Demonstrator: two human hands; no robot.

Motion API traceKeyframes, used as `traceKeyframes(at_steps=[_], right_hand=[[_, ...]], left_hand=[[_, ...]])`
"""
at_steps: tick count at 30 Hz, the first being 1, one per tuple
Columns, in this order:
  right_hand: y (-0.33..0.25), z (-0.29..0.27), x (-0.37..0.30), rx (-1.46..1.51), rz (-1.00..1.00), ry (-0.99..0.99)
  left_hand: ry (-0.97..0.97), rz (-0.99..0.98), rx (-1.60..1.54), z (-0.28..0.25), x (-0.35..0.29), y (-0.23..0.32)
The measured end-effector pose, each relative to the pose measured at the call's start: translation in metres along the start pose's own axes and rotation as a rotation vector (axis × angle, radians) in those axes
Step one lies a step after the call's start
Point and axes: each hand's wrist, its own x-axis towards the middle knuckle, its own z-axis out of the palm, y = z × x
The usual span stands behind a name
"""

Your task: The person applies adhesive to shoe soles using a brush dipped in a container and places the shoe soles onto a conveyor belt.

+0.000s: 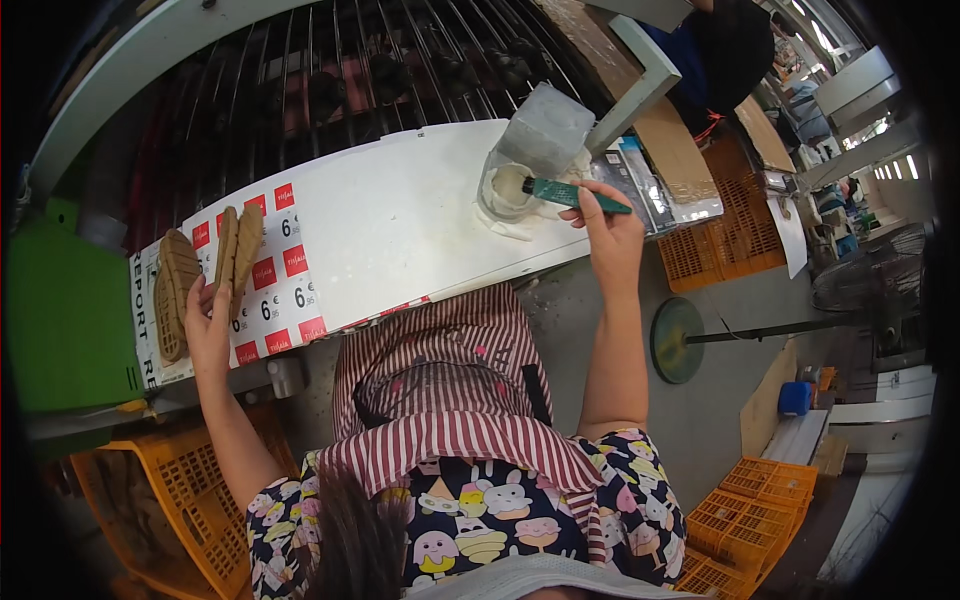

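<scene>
Soles (178, 292) lie at the left end of my white bench (400, 215), on a sheet of red-and-white tags (285, 290): one flat by the edge, two more (238, 255) just beside it. My left hand (207, 325) rests against the flat one, fingers spread and touching it, not gripping. None of the three looks coated yet, as far as I can tell, so I judge most of the work remains. Further right stands a white glue pot (512, 185), smeared around its base. My right hand (612, 235) has its fingers closed on a green-handled brush (572, 194), whose tip sits in the pot, loading up. An orange crate (175, 500) waits below left.
</scene>
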Motion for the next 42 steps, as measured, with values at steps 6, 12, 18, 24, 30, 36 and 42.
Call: traceKeyframes(at_steps=[6,12,18,24,30,36,42], right_hand=[[0.005,0.012,0.001,-0.113,-0.007,-0.056],[0.013,0.007,0.000,-0.089,0.041,-0.037],[0.018,0.007,0.000,-0.082,0.037,-0.027],[0.016,0.010,-0.002,-0.075,0.036,-0.028],[0.022,0.006,-0.004,-0.035,0.021,-0.017],[0.021,0.006,0.003,-0.106,0.004,0.010],[0.040,0.019,0.016,-0.193,0.038,-0.066]], left_hand=[[-0.013,0.241,0.299,0.042,-0.019,0.030],[-0.048,0.408,0.699,0.063,-0.024,0.047],[-0.160,0.400,0.699,0.055,-0.018,0.049],[-0.338,0.314,0.583,0.021,0.000,0.051],[-0.435,0.100,0.260,0.007,0.024,0.041],[-0.442,-0.258,-0.570,0.002,0.025,0.038],[-0.590,-0.069,-0.969,0.020,-0.007,0.067]])
